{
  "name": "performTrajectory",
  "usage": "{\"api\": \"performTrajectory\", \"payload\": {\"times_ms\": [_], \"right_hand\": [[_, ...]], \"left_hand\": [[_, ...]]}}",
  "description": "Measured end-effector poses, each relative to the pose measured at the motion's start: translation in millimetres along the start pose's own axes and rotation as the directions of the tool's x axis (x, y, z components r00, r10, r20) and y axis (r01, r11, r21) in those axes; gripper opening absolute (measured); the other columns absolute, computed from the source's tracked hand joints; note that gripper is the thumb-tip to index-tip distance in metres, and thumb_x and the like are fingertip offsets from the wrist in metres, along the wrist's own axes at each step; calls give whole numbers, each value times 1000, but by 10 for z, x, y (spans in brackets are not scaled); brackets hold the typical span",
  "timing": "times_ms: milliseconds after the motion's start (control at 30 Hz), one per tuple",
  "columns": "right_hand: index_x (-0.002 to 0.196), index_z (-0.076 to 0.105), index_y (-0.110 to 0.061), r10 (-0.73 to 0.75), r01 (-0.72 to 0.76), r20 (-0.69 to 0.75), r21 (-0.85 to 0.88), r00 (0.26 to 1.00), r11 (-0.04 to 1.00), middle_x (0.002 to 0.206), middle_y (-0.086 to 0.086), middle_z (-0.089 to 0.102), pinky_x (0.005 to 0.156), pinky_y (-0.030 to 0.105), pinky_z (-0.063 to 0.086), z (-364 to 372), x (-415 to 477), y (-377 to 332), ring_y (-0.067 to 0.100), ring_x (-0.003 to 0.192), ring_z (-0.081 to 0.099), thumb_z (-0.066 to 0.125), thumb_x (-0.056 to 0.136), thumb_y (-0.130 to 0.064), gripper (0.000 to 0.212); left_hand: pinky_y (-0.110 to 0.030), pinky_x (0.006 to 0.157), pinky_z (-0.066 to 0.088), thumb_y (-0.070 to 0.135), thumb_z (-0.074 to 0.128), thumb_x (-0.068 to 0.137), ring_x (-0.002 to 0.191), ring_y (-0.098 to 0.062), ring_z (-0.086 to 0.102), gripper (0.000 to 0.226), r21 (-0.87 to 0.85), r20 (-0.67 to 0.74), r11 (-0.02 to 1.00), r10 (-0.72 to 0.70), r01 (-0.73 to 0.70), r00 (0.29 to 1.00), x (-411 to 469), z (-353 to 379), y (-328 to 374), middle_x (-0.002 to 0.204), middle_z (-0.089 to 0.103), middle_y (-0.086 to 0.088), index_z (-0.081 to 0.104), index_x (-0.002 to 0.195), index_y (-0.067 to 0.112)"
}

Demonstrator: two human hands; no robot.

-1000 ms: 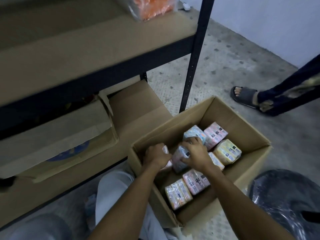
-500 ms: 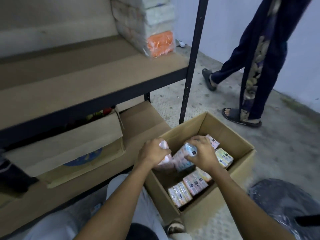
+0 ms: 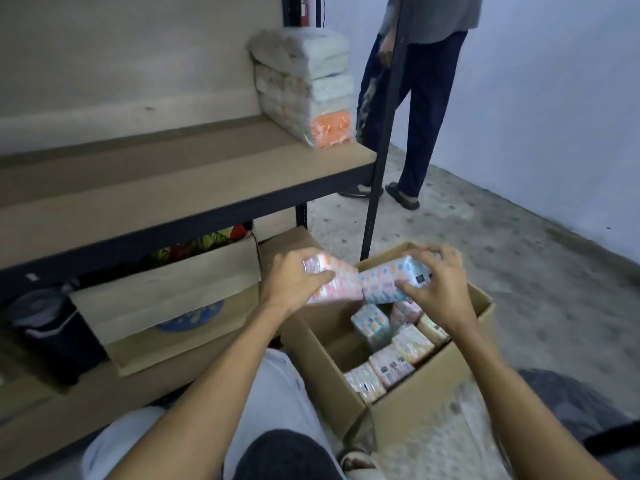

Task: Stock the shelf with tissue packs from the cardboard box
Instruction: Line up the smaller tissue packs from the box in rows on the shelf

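**Left hand (image 3: 291, 282) and right hand (image 3: 440, 289) each hold a pack above the box**

Left hand curls round a pink pack (image 3: 334, 284), thumb across its near face. Right hand clamps a blue pack (image 3: 388, 282), fingers over the top and thumb underneath. The two packs meet end to end between the hands, their long axes running roughly nine to three o'clock.

From this grip the shelf (image 3: 173, 188) lies up and away at about eleven o'clock, and the left hand is the nearer one. Its board is flat, matte brown fibreboard on a dark metal frame. A wrapped stack (image 3: 308, 88) of bulkier packs stands at its right end, near twelve o'clock. The carry should go up and leftward, and the packs probably need little turning.

Both packs are soft rectangular blocks in glossy printed film, likely to give under a squeeze. At five o'clock the cardboard box (image 3: 433, 386), plain corrugated card, holds the remaining packs (image 3: 391, 355).
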State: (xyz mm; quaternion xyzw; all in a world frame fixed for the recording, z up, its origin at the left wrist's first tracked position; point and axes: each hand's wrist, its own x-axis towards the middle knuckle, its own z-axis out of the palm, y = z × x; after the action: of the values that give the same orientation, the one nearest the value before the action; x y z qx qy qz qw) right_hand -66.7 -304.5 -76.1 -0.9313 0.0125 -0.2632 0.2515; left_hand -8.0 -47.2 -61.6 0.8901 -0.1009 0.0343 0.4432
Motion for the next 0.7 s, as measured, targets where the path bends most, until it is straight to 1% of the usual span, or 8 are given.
{"api": "performTrajectory", "payload": {"times_ms": [100, 167, 267, 400, 500, 567, 633, 700], "right_hand": [[110, 66, -14, -49, 50, -111, 1, 993, 999, 120, 12, 54, 95, 25, 27, -242, 41, -201, 32, 116, 43, 82, 66, -22, 48], [109, 66, -15, -65, 68, -175, 9, 982, 998, 120, 11, 54, 95, 21, 24, -381, 79, -337, 32, 116, 43, 77, 66, -27, 46], [109, 67, -15, -90, 99, -253, 25, 963, 995, 121, 9, 54, 95, 21, 25, -580, 137, -564, 28, 117, 42, 72, 67, -30, 45], [109, 66, -16, -141, 155, -337, 14, 931, 988, 122, 7, 53, 94, 24, 29, -850, 237, -842, 28, 118, 43, 77, 70, -28, 42], [110, 65, -17, -170, 191, -401, 11, 900, 982, 124, 8, 52, 93, 24, 31, -1010, 334, -1017, 26, 118, 42, 78, 72, -29, 43], [111, 65, -19, -174, 209, -450, 29, 876, 977, 124, 7, 52, 92, 15, 29, -1089, 404, -1125, 24, 117, 43, 78, 71, -29, 43], [111, 65, -19, -179, 228, -487, 43, 855, 973, 123, 7, 53, 90, 5, 25, -1137, 490, -1224, 25, 116, 45, 79, 71, -28, 43], [110, 65, -18, -191, 254, -511, 58, 838, 965, 122, 9, 53, 88, 0, 23, -1144, 586, -1321, 26, 115, 48, 80, 71, -28, 43]], "left_hand": [[-36, 71, 59, 47, 73, 64, 78, -6, 68, 43, -48, -83, 996, 65, -69, 994, -69, -149, 114, 87, 72, 16, 69, 105, 37], [-34, 73, 58, 50, 72, 64, 80, -7, 68, 43, -45, -164, 991, 116, -124, 980, -113, -257, 216, 87, 72, 15, 70, 105, 37], [-34, 81, 55, 47, 72, 66, 90, -5, 66, 40, -39, -268, 973, 211, -229, 940, -167, -447, 386, 96, 72, 16, 72, 104, 35], [-35, 75, 56, 40, 74, 69, 86, -4, 66, 35, -43, -366, 936, 311, -349, 877, -206, -746, 596, 94, 72, 15, 73, 102, 31], [-32, 79, 55, 35, 76, 71, 89, -4, 66, 33, -35, -422, 903, 376, -429, 825, -216, -992, 745, 96, 72, 12, 74, 103, 26], [-30, 84, 53, 30, 78, 71, 92, -3, 65, 32, -9, -467, 878, 419, -478, 778, -217, -1168, 825, 98, 72, 12, 74, 102, 25], [-28, 84, 52, 26, 78, 71, 93, -3, 65, 30, 28, -498, 859, 456, -512, 738, -203, -1344, 867, 99, 72, 12, 75, 101, 24], [-25, 83, 52, 23, 78, 72, 94, -1, 64, 30, 54, -513, 847, 478, -529, 713, -200, -1522, 867, 100, 71, 12, 74, 102, 22]]}}
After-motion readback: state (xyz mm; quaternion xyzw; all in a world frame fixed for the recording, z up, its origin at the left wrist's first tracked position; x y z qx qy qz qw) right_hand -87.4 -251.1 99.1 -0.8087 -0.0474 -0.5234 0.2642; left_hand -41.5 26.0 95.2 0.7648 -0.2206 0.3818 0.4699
